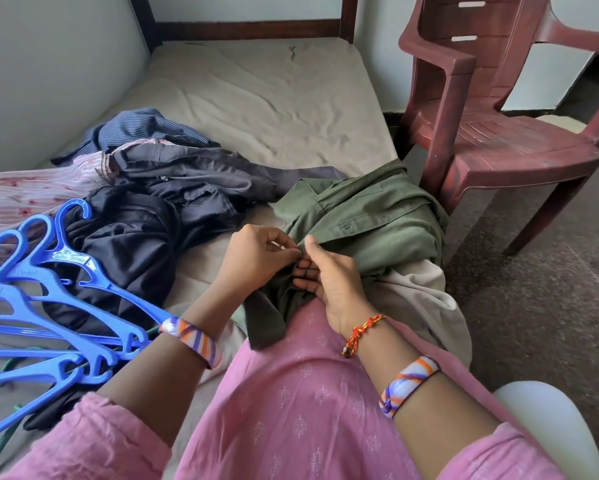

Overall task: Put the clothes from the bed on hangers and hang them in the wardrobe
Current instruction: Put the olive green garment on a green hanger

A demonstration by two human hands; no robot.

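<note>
A green shirt (370, 216) lies on the near right corner of the bed (256, 91), its lower part drawn onto my lap. My left hand (256, 254) pinches the shirt's front edge with fingertips and thumb. My right hand (329, 275) grips the same edge from the other side, fingers curled under the cloth, thumb on top. Both hands meet at one spot on the button strip. Several blue plastic hangers (49, 299) lie in a heap on the bed at my left. A pile of dark clothes (159, 209) sits between the hangers and the shirt.
A striped blue garment (142, 128) and a pink patterned cloth (24, 192) lie behind the dark pile. A maroon plastic chair (499, 109) stands right of the bed on the dark floor (533, 289). A beige cloth (422, 299) hangs off the bed's edge.
</note>
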